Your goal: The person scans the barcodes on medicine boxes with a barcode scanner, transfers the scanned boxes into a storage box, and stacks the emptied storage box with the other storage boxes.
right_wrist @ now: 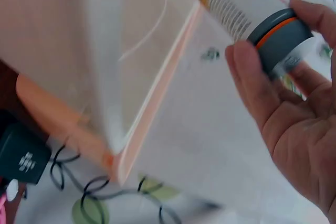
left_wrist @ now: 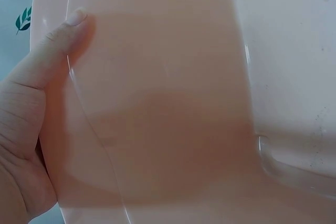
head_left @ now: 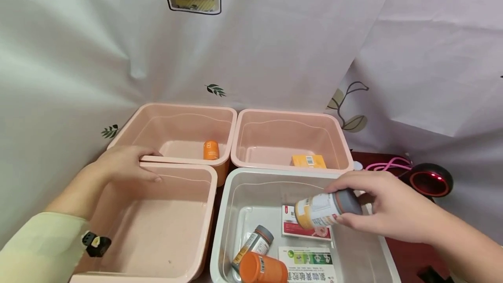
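Observation:
My right hand (head_left: 387, 206) grips a pill bottle (head_left: 320, 210) by its grey cap, tilted over the pale grey bin (head_left: 232, 195). The right wrist view shows the bottle's white and yellow label (right_wrist: 231, 3) and the thumb and fingers around the cap. My left hand (head_left: 127, 163) holds the adjoining rims of the two left pink bins, its thumb inside the front pink bin (head_left: 149, 230); its other fingers are partly hidden. In the grey bin lie a second grey-capped bottle (head_left: 257, 243), an orange bottle (head_left: 263, 269), a red-and-white box (head_left: 304, 224) and a white-green box (head_left: 308, 263).
An orange bottle (head_left: 211, 150) stands in the back left pink bin (head_left: 177, 112). The back right pink bin (head_left: 291, 119) holds a yellow box (head_left: 308, 161). A black round device (head_left: 431, 180) and pink cable (head_left: 389, 165) sit at the right. Patterned cloth (head_left: 251, 56) hangs behind.

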Action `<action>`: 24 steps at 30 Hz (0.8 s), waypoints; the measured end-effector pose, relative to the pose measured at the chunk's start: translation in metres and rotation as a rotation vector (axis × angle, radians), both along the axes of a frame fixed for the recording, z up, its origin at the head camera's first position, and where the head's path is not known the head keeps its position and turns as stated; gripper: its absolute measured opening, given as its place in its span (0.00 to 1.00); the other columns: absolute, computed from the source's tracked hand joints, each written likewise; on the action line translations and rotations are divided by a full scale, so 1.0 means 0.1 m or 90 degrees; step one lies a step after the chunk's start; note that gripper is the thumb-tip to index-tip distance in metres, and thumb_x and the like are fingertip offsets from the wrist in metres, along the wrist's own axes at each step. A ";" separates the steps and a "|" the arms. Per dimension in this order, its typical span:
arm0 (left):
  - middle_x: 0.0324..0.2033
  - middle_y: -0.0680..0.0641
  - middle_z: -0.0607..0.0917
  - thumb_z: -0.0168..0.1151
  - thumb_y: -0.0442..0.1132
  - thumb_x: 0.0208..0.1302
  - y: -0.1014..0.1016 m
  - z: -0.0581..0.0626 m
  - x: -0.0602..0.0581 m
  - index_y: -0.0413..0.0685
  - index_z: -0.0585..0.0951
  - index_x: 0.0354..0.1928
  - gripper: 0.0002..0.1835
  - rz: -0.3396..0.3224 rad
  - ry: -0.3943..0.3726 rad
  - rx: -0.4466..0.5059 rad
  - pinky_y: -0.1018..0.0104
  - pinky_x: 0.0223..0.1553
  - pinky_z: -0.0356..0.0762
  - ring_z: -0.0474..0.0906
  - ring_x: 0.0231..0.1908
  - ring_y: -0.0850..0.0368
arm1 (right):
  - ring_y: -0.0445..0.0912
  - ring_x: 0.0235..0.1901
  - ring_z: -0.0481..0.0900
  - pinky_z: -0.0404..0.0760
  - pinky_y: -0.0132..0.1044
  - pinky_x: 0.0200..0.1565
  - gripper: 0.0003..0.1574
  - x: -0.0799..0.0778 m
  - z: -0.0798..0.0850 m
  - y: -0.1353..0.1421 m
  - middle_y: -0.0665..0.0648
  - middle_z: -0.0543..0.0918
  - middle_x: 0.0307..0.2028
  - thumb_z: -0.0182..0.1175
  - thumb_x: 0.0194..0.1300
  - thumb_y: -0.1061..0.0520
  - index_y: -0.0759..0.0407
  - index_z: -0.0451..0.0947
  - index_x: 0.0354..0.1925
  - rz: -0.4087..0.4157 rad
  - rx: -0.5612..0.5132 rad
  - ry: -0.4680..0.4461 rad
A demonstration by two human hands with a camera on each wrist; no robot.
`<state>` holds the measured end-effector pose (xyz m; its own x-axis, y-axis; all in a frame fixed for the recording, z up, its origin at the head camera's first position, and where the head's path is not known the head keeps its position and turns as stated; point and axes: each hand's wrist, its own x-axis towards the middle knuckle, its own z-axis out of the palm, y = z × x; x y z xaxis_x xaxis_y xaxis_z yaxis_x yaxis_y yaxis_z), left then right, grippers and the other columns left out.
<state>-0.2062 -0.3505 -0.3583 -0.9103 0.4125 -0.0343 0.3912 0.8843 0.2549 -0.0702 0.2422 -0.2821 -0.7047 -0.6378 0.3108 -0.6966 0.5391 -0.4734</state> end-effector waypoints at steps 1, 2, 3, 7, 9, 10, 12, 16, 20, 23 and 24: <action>0.41 0.54 0.89 0.82 0.69 0.46 0.00 0.01 0.00 0.54 0.88 0.56 0.38 0.003 0.000 -0.002 0.45 0.47 0.80 0.85 0.42 0.53 | 0.35 0.37 0.81 0.81 0.26 0.35 0.37 0.03 -0.01 0.06 0.37 0.85 0.45 0.85 0.51 0.61 0.36 0.84 0.56 -0.014 -0.009 -0.006; 0.41 0.54 0.89 0.83 0.69 0.46 -0.01 0.02 0.00 0.54 0.88 0.56 0.38 0.005 0.001 -0.004 0.45 0.47 0.80 0.84 0.42 0.53 | 0.35 0.36 0.81 0.82 0.27 0.33 0.38 0.06 -0.02 0.12 0.38 0.85 0.45 0.85 0.52 0.62 0.37 0.84 0.57 -0.024 -0.023 -0.018; 0.41 0.55 0.89 0.83 0.68 0.46 -0.01 0.02 0.00 0.55 0.88 0.55 0.38 0.005 0.002 -0.005 0.45 0.47 0.79 0.84 0.42 0.53 | 0.35 0.34 0.81 0.81 0.27 0.31 0.38 0.08 -0.04 0.20 0.39 0.85 0.45 0.85 0.52 0.63 0.39 0.83 0.58 -0.032 -0.040 -0.030; 0.39 0.55 0.88 0.83 0.67 0.47 -0.01 0.03 -0.01 0.52 0.88 0.54 0.37 -0.006 -0.005 -0.006 0.47 0.45 0.80 0.83 0.39 0.55 | 0.42 0.34 0.85 0.83 0.31 0.33 0.39 0.17 -0.22 0.55 0.53 0.86 0.49 0.76 0.52 0.78 0.60 0.82 0.61 -0.015 -0.184 -0.097; 0.38 0.55 0.88 0.83 0.67 0.47 -0.02 0.04 -0.02 0.50 0.88 0.53 0.37 -0.005 -0.008 -0.013 0.47 0.44 0.80 0.83 0.38 0.55 | 0.46 0.37 0.86 0.84 0.33 0.37 0.39 0.17 -0.37 0.74 0.60 0.85 0.53 0.67 0.51 0.86 0.70 0.79 0.62 0.010 -0.281 -0.132; 0.37 0.55 0.88 0.83 0.67 0.47 -0.02 0.03 -0.02 0.50 0.88 0.52 0.37 -0.004 -0.009 -0.016 0.47 0.43 0.80 0.83 0.37 0.55 | 0.47 0.41 0.86 0.84 0.34 0.39 0.39 0.17 -0.45 0.83 0.63 0.84 0.55 0.61 0.50 0.89 0.75 0.77 0.62 0.027 -0.336 -0.147; 0.36 0.55 0.88 0.83 0.67 0.47 -0.04 0.03 -0.01 0.48 0.88 0.51 0.37 0.002 -0.012 -0.022 0.46 0.43 0.80 0.83 0.37 0.55 | 0.49 0.47 0.85 0.85 0.34 0.43 0.39 0.14 -0.62 1.00 0.66 0.82 0.60 0.51 0.52 0.92 0.79 0.74 0.63 0.065 -0.439 -0.181; 0.36 0.55 0.88 0.83 0.67 0.46 -0.06 0.03 -0.01 0.49 0.88 0.51 0.37 0.007 -0.004 -0.026 0.45 0.44 0.80 0.83 0.37 0.54 | 0.55 0.55 0.81 0.85 0.40 0.52 0.36 0.10 -0.98 1.23 0.71 0.76 0.65 0.32 0.64 0.88 0.85 0.64 0.68 0.210 -0.649 -0.281; 0.34 0.57 0.87 0.83 0.67 0.46 -0.03 0.02 -0.02 0.51 0.89 0.50 0.35 -0.001 -0.005 -0.018 0.48 0.43 0.79 0.82 0.35 0.58 | 0.60 0.59 0.79 0.81 0.48 0.61 0.35 0.14 -1.26 1.37 0.74 0.72 0.68 0.21 0.75 0.77 0.82 0.57 0.74 0.318 -0.803 -0.383; 0.34 0.59 0.87 0.83 0.67 0.47 -0.01 0.01 -0.02 0.52 0.89 0.49 0.34 -0.003 -0.012 -0.014 0.50 0.42 0.79 0.81 0.34 0.59 | 0.64 0.63 0.77 0.75 0.52 0.67 0.38 0.15 -1.43 1.43 0.76 0.70 0.69 0.16 0.77 0.70 0.80 0.55 0.76 0.382 -0.914 -0.442; 0.34 0.58 0.87 0.83 0.67 0.46 -0.01 0.02 -0.02 0.52 0.89 0.49 0.34 -0.002 -0.011 -0.016 0.50 0.41 0.79 0.81 0.34 0.59 | 0.66 0.64 0.76 0.73 0.54 0.68 0.39 0.14 -1.50 1.44 0.78 0.69 0.70 0.15 0.77 0.68 0.80 0.55 0.77 0.407 -0.955 -0.460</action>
